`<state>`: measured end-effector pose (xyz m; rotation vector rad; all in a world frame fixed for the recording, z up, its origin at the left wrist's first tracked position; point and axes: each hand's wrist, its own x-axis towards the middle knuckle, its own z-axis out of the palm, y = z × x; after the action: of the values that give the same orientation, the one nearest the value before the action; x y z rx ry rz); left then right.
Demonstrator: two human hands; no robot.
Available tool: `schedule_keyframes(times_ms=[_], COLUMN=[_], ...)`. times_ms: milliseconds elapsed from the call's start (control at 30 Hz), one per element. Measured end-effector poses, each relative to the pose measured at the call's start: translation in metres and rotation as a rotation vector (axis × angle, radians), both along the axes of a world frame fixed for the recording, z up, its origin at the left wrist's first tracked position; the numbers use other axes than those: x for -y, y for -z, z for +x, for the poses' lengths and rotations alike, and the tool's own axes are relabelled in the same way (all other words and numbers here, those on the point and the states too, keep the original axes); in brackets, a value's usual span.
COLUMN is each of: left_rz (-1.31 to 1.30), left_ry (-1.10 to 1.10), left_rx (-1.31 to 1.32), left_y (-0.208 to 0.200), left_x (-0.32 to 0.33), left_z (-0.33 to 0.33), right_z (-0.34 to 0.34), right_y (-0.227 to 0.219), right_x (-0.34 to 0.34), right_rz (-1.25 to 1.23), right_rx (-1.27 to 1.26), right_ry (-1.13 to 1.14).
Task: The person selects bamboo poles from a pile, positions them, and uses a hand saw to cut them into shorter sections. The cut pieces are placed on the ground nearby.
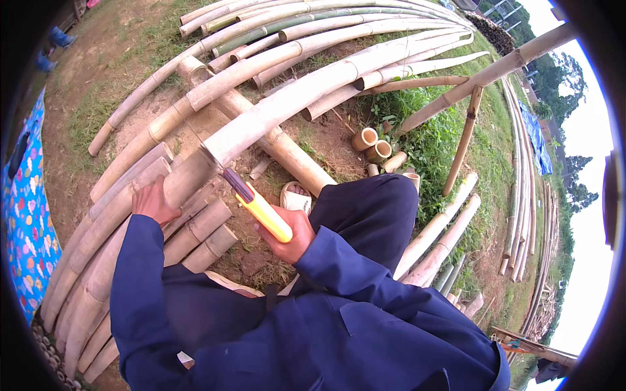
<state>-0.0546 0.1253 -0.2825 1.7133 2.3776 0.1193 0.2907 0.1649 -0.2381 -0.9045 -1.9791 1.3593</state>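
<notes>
A thick pale bamboo pole (261,116) runs from the upper right down toward my left hand. My right hand (291,228) is closed round the yellow handle of a hand saw (266,212). The thin saw blade stands across the pole, just beyond the near end section; how deep it sits in the bamboo I cannot tell. My left hand (155,201) grips the pole's end section, its fingers over the side and its thumb toward me. Beneath the pole lies a bamboo crosspiece (293,155) that props it up.
Cut bamboo lengths (203,225) lie below my left hand. More long poles (313,29) spread across the back. Short bamboo cups (365,138) stand on the grass. A bamboo post frame (464,140) rises at the right, and a blue patterned sheet (29,221) lies far left.
</notes>
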Motion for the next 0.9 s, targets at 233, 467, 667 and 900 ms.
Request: schedule_keyframes(times_ms=[233,467,667,900], left_rz=[-0.104,-0.059,-0.118,-0.071], left_ry=[-0.058,0.002,-0.045,-0.029], left_rx=[0.104,0.076,0.124,0.07], left_y=[-0.01,-0.011,0.003,-0.005], left_x=[-0.001,0.002,-0.006,-0.004], left_z=[-0.01,-0.013,-0.013,-0.015], right_z=[0.077,0.032,0.074,0.039], right_y=[-0.028,0.0,-0.029,-0.016], right_x=[0.061,0.025,0.046,0.029], right_rz=[0.051,-0.085,0.012,-0.126], right_rx=[0.014,0.033,0.099,0.077], right_ry=[0.124,0.035,0.03,0.023])
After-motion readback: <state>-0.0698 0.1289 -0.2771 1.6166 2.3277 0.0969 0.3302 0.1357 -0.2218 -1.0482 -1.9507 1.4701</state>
